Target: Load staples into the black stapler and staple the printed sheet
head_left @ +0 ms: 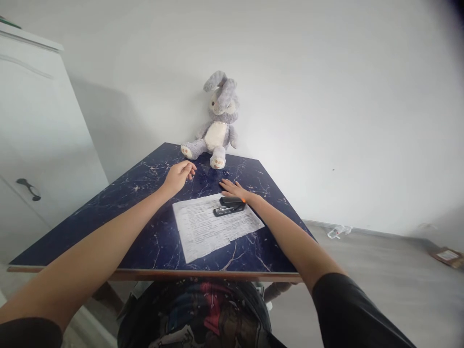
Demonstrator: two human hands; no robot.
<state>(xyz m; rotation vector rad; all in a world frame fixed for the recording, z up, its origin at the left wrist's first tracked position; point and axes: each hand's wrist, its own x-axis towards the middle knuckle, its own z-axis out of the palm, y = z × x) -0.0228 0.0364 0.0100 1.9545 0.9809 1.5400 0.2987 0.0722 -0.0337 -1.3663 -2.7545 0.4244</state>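
Note:
A sheet of printed paper (203, 224) lies on the dark blue, marble-patterned table (145, 241), slightly askew. On its upper right part rests a black stapler (230, 207) with an orange bit at its right end. My right hand (235, 191) lies flat just beyond the stapler, fingers stretched out to the left over the paper's far edge and the tabletop. Its wrist is close to the stapler's orange end. My left hand (179, 175) is over the table beyond the paper's far left corner. Its fingers are curled in towards the thumb, and nothing shows in them.
A grey plush rabbit (216, 133) sits at the table's far edge, leaning on the white wall (326, 121). To the left stands a white cabinet (39, 125) with a dark handle. A white object (339, 232) and a brown item (447, 256) lie on the floor at right.

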